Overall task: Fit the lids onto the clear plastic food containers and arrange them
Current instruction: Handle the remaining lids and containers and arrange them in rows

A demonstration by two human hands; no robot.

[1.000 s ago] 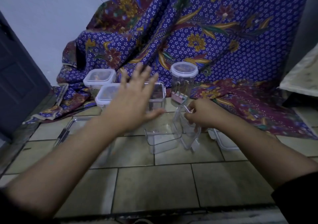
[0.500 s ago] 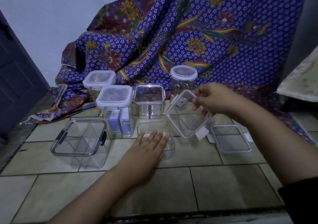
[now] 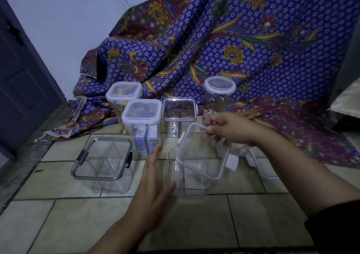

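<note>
a: what's the lid [image 3: 202, 152] like?
b: a clear square sheet with rounded corners, a pale raised rim and small white clip tabs. it's held tilted in the air, its near edge just over the open container [image 3: 188, 177].

a: and that container?
b: clear, smooth hard plastic, squarish, standing upright on the floor [image 3: 194, 224] with no lid on. it looks blurred, so finer detail is lost.

a: the hands?
b: the right hand [image 3: 228, 130] pinches the lid's far corner between thumb and fingers. the left hand [image 3: 153, 191] is open and flat, fingers together, just beside the container's left wall; whether it touches, i cannot tell.

a: any writing to read?
b: none legible. a white tag hangs at the lid's right edge, too blurred to read.

a: what surrounds them?
b: to the left, a low square box [image 3: 103, 162] with a dark-rimmed clear lid, black latches and crossed dividers inside. behind stand two tall containers with pale lids [image 3: 141, 110] [image 3: 123, 90], a clear-lidded one [image 3: 179, 107] and a round jar [image 3: 219, 87] with a round lid. part of another lid [image 3: 261, 166] lies on the floor behind the right forearm.

a: the floor itself?
b: dull beige tiles with dark grout. a blue and maroon floral batik cloth [image 3: 233, 39] drapes in folds behind, beside a dark door [image 3: 21, 78].
</note>
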